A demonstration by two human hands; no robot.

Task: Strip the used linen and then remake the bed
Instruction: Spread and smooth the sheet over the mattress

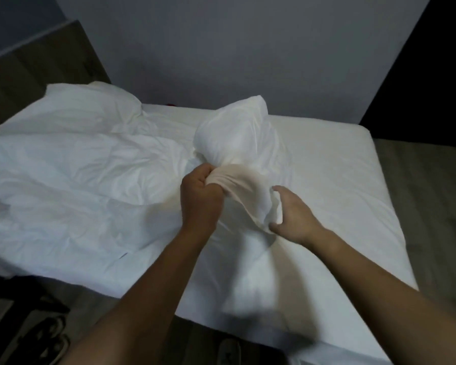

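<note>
Both bare forearms reach forward. The left hand (200,193) is a tight fist gripping cloth; the right hand (292,214) curls loosely, thumb and fingers spread.

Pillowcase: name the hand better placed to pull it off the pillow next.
Left, probably. The left hand already grips the bunched open end of the pillowcase, so it can pull. The right hand only cups loose cloth at the side.
</note>
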